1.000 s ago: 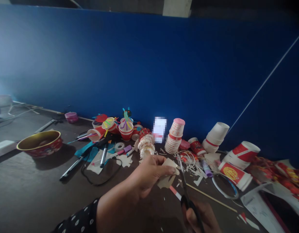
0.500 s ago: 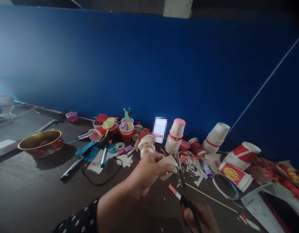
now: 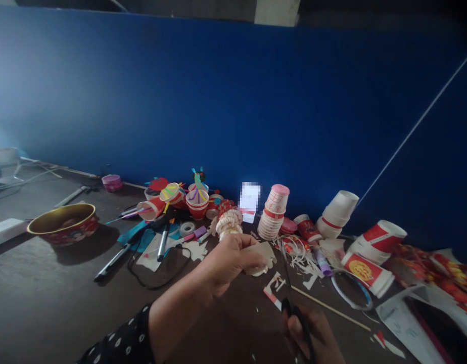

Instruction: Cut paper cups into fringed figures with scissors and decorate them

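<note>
Right hand (image 3: 313, 336): closed through the handles of the scissors (image 3: 294, 303), partly cut off by the lower edge; blades hard to make out in the dim light. Left hand (image 3: 228, 260): pinching a paper piece (image 3: 262, 255) above the table (image 3: 47, 293); since a second ago this piece is looking shorter, its lower flap gone, suggesting the trimming is progressing. Beyond: stacked cups (image 3: 273, 212), a bowl (image 3: 62, 222).

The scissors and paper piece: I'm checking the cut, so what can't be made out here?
- Scissors: handles cut off by the bottom edge; blades thin, dark and blurred, open or closed unclear.
- Right hand: mostly out of frame.
- Paper piece: partly covered by left hand.
- Card: pixelated.
</note>
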Demonstrator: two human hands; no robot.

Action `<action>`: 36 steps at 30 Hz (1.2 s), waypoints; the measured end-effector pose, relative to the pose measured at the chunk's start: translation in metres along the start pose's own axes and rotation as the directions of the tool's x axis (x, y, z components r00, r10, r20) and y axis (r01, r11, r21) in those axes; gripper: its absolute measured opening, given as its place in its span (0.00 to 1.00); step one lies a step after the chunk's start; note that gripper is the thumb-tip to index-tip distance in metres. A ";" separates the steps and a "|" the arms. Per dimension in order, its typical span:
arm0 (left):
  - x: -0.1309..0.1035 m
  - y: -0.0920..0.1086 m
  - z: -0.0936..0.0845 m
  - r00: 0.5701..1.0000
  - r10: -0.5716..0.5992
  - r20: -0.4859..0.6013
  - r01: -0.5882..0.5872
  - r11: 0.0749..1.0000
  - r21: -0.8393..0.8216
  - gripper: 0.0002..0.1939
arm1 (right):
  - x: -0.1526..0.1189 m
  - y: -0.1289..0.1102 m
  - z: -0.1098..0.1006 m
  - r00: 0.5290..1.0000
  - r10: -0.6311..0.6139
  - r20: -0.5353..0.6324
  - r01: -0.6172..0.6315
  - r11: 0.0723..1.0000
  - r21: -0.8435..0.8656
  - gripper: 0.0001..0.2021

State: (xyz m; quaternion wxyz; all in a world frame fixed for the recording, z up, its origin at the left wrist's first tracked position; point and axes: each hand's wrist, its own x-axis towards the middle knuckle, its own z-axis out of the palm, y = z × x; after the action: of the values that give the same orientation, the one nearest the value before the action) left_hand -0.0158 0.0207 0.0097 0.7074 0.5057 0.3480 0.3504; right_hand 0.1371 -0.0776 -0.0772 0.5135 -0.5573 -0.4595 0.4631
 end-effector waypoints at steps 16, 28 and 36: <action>0.003 0.000 -0.001 0.998 -0.034 -0.046 0.036 0.998 0.052 0.11 | 0.001 0.000 -0.005 0.974 -0.008 0.225 0.025 0.997 -0.070 0.28; 0.001 0.001 -0.003 0.999 -0.031 0.040 0.034 0.997 -0.066 0.08 | 0.004 -0.005 -0.004 0.958 0.035 0.283 0.000 0.992 -0.124 0.30; 0.004 -0.001 -0.004 1.000 0.025 -0.008 -0.024 0.998 0.058 0.04 | 0.004 -0.008 -0.003 0.966 0.060 0.250 -0.025 0.990 -0.142 0.29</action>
State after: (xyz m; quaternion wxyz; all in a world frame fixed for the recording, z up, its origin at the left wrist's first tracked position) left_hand -0.0174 0.0258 0.0073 0.6866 0.5285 0.3549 0.3512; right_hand 0.1400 -0.0732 -0.0694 0.4009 -0.5374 -0.5401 0.5087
